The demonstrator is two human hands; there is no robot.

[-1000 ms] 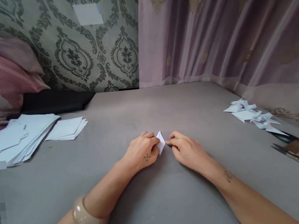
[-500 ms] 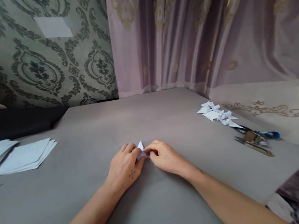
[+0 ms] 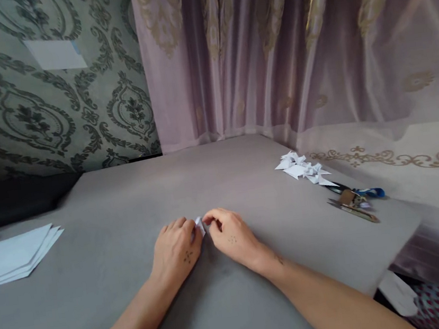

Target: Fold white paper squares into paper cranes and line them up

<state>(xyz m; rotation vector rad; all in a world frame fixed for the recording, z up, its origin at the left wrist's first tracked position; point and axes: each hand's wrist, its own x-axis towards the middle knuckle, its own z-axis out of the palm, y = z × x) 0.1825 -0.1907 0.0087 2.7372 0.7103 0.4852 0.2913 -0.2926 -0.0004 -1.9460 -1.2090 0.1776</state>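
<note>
A small piece of folded white paper stands at the middle of the grey table, mostly covered by fingers. My left hand is closed on it, the thumb and forefinger pinching it from the left. Just to the right is my right hand, its fingers loosely bent and the forefinger and thumb tips slightly apart. Those tips lie close beside the paper's right edge; whether they touch it is hard to see. Both forearms reach in from the bottom of the view.
At the left lies a stack of white paper sheets. Several folded white paper pieces lie in a heap at the right. Beside them are scissors with blue handles, a brown item and a slim pointed tool. A curtain borders the table.
The view has turned a little to the right. My right fingers, pinching at the paper before, are now slightly away from it. Less of the paper shows above my left hand.
</note>
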